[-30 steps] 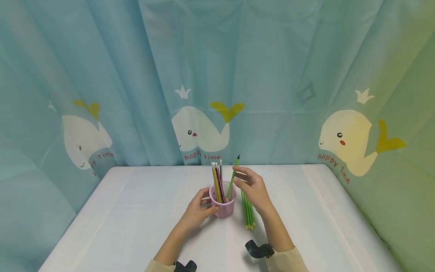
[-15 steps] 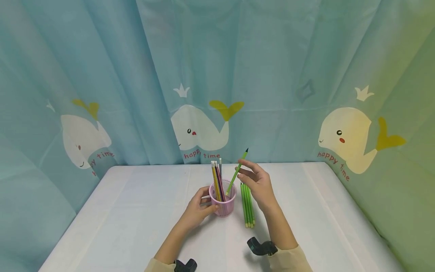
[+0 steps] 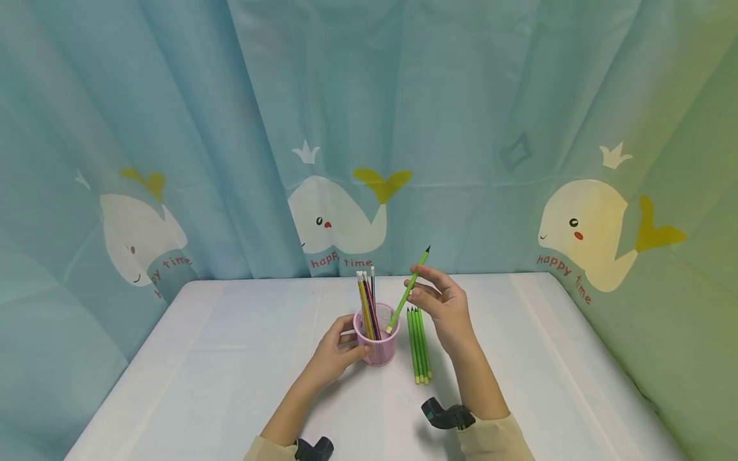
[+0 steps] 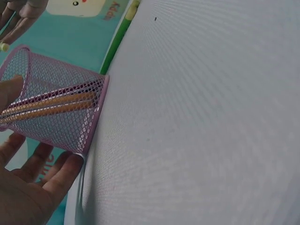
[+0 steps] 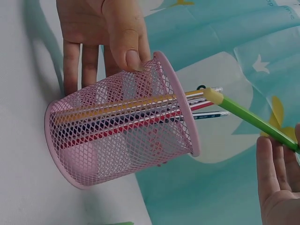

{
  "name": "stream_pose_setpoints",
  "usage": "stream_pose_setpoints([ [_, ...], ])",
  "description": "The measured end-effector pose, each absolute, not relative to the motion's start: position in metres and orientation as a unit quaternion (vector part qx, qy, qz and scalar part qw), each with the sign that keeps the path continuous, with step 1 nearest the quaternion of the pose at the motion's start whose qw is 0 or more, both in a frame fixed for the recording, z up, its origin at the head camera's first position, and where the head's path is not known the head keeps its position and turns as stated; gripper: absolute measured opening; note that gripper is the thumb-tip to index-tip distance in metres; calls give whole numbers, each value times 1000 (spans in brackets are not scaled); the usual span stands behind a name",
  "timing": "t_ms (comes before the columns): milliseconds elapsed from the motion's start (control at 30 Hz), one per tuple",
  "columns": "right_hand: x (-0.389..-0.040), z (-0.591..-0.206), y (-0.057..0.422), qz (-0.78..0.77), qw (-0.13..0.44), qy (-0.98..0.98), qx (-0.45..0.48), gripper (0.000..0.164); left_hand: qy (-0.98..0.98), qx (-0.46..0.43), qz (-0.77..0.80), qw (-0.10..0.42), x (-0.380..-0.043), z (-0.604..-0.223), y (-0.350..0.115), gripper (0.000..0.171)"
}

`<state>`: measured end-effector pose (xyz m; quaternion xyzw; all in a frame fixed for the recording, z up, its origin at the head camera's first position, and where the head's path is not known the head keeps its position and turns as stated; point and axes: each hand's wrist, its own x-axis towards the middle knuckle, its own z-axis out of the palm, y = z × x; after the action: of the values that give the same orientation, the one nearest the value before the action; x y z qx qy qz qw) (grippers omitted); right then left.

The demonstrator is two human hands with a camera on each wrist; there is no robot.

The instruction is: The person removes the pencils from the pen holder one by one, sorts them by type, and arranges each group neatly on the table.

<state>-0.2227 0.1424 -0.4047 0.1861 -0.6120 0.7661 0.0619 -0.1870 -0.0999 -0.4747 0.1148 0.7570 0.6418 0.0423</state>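
Note:
A pink mesh pencil cup [image 3: 379, 353] stands on the table, with my left hand [image 3: 331, 355] holding its side between thumb and fingers. Several striped pencils [image 3: 366, 310] lean inside it, yellow and dark red among them. My right hand [image 3: 448, 310] pinches a green pencil [image 3: 403, 303] above and right of the cup. That pencil slants, its dark point up and its pale end low. In the right wrist view this pale end [image 5: 213, 96] shows just outside the cup's rim [image 5: 180, 103]. In the left wrist view, the left fingers [image 4: 63, 176] lie along the mesh near the base.
Several more green pencils [image 3: 419, 349] lie side by side on the white table [image 3: 230, 378], right of the cup, points away from me. A blue curtain [image 3: 473, 160] with printed whales hangs behind the table's far edge. Dark wrist mounts [image 3: 446, 415] sit at the sleeves.
The right hand has moved up and to the right with the green pencil, drawing its lower end up out of the cup. The left hand keeps its hold on the cup.

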Motion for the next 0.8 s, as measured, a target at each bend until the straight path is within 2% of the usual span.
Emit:
stream_pose_setpoints([
  [433, -222, -401, 144, 791, 65, -593, 136, 48, 762, 112, 637, 41, -188, -475, -100, 66],
  [800, -225, -404, 154, 784, 60, -606, 123, 59, 760, 114, 639, 38, -187, -473, -101, 66],
])
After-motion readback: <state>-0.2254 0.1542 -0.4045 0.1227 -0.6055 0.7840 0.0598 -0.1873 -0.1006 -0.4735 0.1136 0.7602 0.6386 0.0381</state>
